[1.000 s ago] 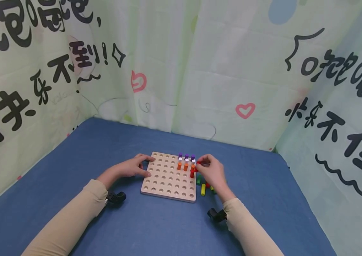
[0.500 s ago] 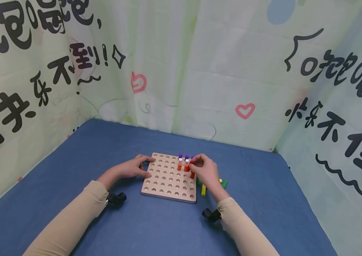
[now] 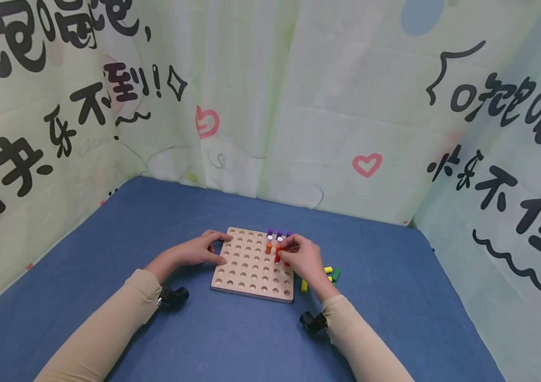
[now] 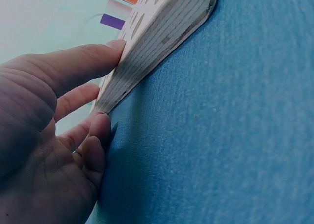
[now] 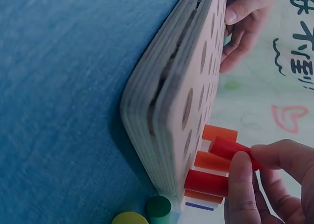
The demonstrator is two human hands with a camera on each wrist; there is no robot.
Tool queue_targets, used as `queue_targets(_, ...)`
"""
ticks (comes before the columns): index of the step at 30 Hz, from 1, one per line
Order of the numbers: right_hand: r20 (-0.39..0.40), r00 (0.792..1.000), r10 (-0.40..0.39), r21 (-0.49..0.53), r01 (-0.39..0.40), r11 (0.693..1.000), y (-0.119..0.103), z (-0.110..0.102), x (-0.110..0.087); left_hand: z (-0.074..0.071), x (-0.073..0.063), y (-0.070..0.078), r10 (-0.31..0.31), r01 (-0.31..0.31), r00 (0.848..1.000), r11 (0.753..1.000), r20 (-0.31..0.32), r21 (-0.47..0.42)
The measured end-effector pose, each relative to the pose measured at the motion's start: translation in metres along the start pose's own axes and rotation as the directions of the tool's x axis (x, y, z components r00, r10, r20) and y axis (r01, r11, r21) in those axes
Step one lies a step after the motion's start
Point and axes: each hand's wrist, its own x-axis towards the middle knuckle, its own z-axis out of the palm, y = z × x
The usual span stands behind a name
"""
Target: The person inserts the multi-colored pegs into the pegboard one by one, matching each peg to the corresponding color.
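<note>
A pale wooden pegboard [image 3: 247,276] with rows of round holes lies on the blue cloth. My left hand [image 3: 194,250] rests thumb and fingertips against its left edge. With thumb and fingers, my right hand [image 3: 305,258] pinches a red peg [image 5: 230,149] over the right part of the board. The peg is tilted, its lower end near the holes in front of the orange pegs [image 3: 268,248]. Another red peg [image 5: 206,182] stands in the board beside it. White pegs [image 3: 269,239] and purple pegs [image 3: 270,232] stand behind the orange ones. My right hand partly hides these rows.
Loose yellow pegs [image 3: 304,286] and green pegs [image 3: 336,275] lie on the blue cloth [image 3: 251,339] right of the board, partly behind my right forearm. A printed curtain [image 3: 327,116] hangs behind and at both sides.
My right hand has carried the red peg from beyond the board's right edge leftwards over the board, then lowered it towards the near side. The left hand stays put.
</note>
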Motion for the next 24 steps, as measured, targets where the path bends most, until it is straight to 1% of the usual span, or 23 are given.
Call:
queue_targets(6, 0.032, 0.999, -0.001, -0.026, 0.002, 1.0, -0.0003, 0.003, 0.0001, 0.0, -0.0001, -0.0012, 0.004, -0.004, 1.0, 1.0, 0.002, -0.004)
queue_targets(11, 0.043, 0.999, -0.002, -0.035, 0.004, 0.999, -0.0005, 0.0047, 0.0003, 0.0004, 0.0001, -0.0022, 0.008, -0.008, 1.0, 1.0, 0.002, -0.01)
queue_targets(16, 0.04, 0.999, 0.011, -0.034, -0.01, 0.999, -0.0007, 0.0052, 0.0013, -0.0001, 0.0004, -0.0013, 0.001, -0.001, 1.0, 1.0, -0.001, -0.002)
queue_targets(24, 0.024, 1.0, 0.01, -0.025, -0.009, 1.0, 0.0015, 0.0074, 0.0022, -0.0006, 0.002, -0.0014, 0.001, -0.001, 1.0, 1.0, -0.004, 0.005)
